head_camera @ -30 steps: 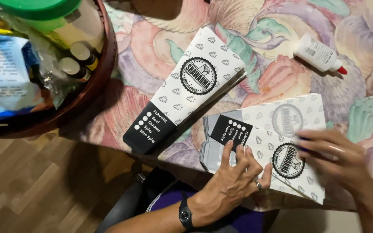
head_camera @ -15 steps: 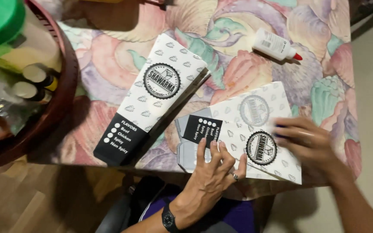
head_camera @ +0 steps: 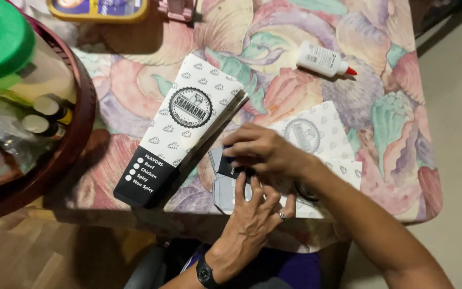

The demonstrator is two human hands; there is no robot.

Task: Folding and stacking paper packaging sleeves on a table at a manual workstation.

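A flat white paper sleeve (head_camera: 322, 134) with a round black emblem and a black end lies near the table's front edge. My right hand (head_camera: 260, 150) reaches across it from the right and pinches its black end flap between thumb and fingers. My left hand (head_camera: 252, 214), with a ring and a black wristwatch, presses flat on the sleeve's grey lower corner just below the right hand. A stack of the same printed sleeves (head_camera: 180, 128) lies diagonally to the left, untouched.
A white glue bottle with a red tip (head_camera: 324, 60) lies on the floral tablecloth (head_camera: 391, 118) at the back right. A round dark basket (head_camera: 76, 134) with small bottles and a green-lidded jar (head_camera: 1, 43) sits at left. A yellow tin (head_camera: 100, 9) is at the far edge.
My right hand has moved from the sleeve's right side leftward onto its black end and taken hold of the flap. My left hand stayed pressing near the lower corner.
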